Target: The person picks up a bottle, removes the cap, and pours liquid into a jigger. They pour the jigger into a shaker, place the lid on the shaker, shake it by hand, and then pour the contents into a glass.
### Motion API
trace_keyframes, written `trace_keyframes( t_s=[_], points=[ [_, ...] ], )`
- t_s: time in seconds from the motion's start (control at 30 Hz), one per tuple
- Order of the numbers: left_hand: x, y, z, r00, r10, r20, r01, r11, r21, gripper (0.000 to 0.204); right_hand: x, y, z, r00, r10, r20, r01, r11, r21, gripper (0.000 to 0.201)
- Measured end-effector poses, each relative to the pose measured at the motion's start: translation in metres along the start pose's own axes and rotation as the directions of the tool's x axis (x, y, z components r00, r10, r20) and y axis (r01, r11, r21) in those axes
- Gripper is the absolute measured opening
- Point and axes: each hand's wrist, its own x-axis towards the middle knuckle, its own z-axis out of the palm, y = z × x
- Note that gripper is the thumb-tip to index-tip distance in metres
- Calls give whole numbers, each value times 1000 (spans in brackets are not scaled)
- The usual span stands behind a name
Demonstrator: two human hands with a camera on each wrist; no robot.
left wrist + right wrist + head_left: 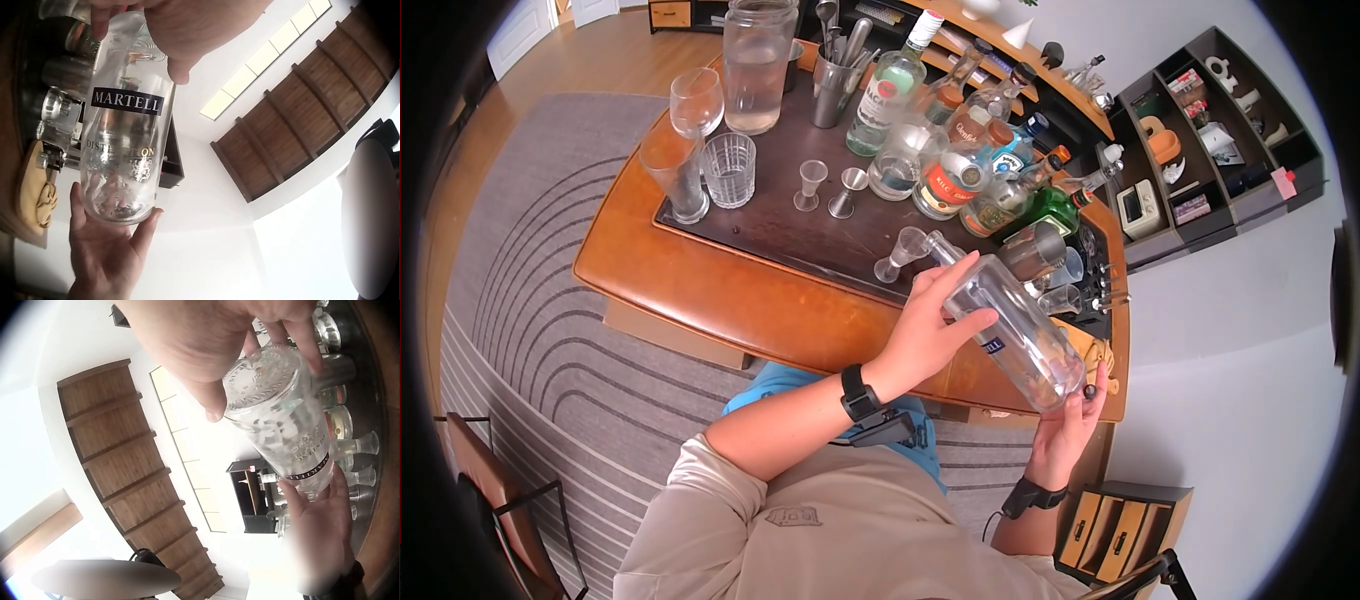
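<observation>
A clear glass bottle with a dark MARTELL label (1018,335) (128,103) (306,469) is held tilted over the table's front edge, its neck toward the upper left in the head view. My left hand (930,335) (200,28) (319,528) grips it around the shoulder, thumb along its side. At the base, my right hand (1068,432) (109,250) (200,337) holds it between thumb and fingers. Beside the bottle's mouth stands a clear double-ended measuring cup (900,255); whether they touch I cannot tell. Whether the bottle holds liquid is unclear.
On the dark mat (770,235) stand two small measuring cups (809,186) (848,193), several liquor bottles (887,100), a metal tool cup (830,92), a water jar (757,75) and glasses (729,170) at the left. A yellow cloth (1090,350) lies at the right edge.
</observation>
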Motion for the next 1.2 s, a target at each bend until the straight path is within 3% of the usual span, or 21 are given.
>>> trace_keyframes(
  t_s=[0.87,0.97,1.2],
  points=[
    [0,3,1,1000,-3,-9,3,1000,-5,76,3,-5,4,1000,-5,3,5,1000,-17,95],
    [1,0,2,998,46,-47,-47,998,-35,78,3,-5,3,1000,-4,9,4,1000,-14,94],
    [1,4,-1,1000,2,-8,-2,1000,8,77,4,-5,4,1000,-4,22,5,1000,-22,91]
  ],
)
